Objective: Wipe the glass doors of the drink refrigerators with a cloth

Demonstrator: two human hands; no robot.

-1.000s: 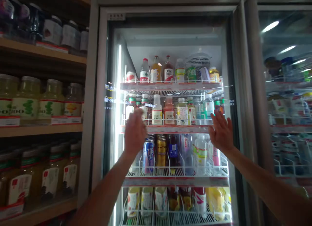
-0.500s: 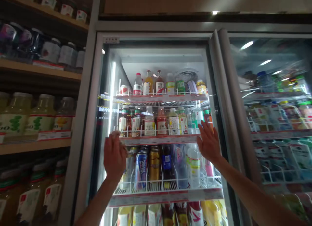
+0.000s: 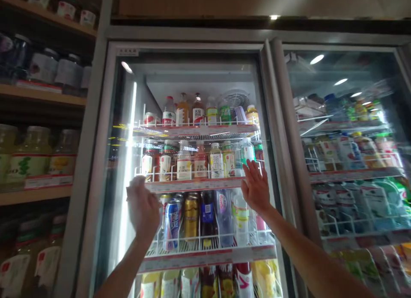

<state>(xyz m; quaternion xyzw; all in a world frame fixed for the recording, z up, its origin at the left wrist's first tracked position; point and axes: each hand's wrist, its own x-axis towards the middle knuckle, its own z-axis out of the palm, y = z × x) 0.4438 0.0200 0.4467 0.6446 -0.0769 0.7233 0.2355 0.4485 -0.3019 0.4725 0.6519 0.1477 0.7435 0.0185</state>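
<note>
My left hand [image 3: 145,214], smeared by motion, is closed on a crumpled pale cloth [image 3: 136,184] at the left part of a fridge's glass door [image 3: 199,60]. The cloth shows above and beside its fingers. Over on the right side of the same door, my right hand [image 3: 257,190] lies flat with its fingers stretched upward, apparently against the glass. Behind the glass, wire-fronted shelves hold bottles [image 3: 215,161] and cans, among them a blue can [image 3: 172,225] and a gold can [image 3: 192,216].
A second glass door [image 3: 353,81] with more drinks stands to the right, past a metal door edge [image 3: 284,118]. On the left, wooden shelves [image 3: 41,96] carry jars and juice bottles [image 3: 30,156]. Ceiling lights reflect in the glass.
The view has turned slightly right, so the fridge sits further left in the picture. My left hand has shifted a little right across the glass with the cloth; my right hand stays in place.
</note>
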